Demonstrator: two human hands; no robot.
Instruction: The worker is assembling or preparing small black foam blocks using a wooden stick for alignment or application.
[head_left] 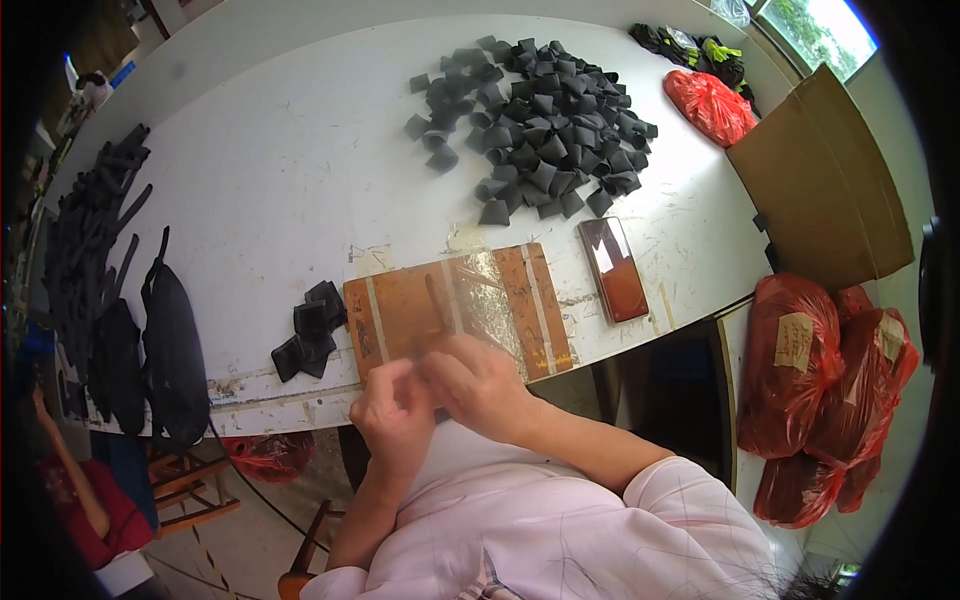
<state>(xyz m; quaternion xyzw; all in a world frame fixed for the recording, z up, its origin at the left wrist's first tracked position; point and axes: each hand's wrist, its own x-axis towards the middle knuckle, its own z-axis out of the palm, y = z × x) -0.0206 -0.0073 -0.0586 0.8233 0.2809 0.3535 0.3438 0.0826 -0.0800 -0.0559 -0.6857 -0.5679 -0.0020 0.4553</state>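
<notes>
My left hand (pixel 392 408) and my right hand (pixel 478 380) meet over the near edge of a brown board (pixel 400 300). Both are closed with fingertips pressed together. Whatever lies between the fingers is hidden and blurred. Pale strips and clear tape cross the board, and a thin reddish-brown streak shows on it ahead of my fingers. Just left of the board sit several small folded black fabric pieces (pixel 315 325), some overlapping. A big heap of similar black fabric loops (pixel 560 120) covers the far middle of the white table (pixel 250 190).
A phone (pixel 613 270) lies right of the board. Black straps (pixel 90 220) and black pouches (pixel 172 350) line the left edge. Red plastic bags (pixel 795 350) and a cardboard sheet (pixel 825 180) stand at right; another red bag (pixel 712 105) lies farther back. Another person (pixel 95 500) is at lower left.
</notes>
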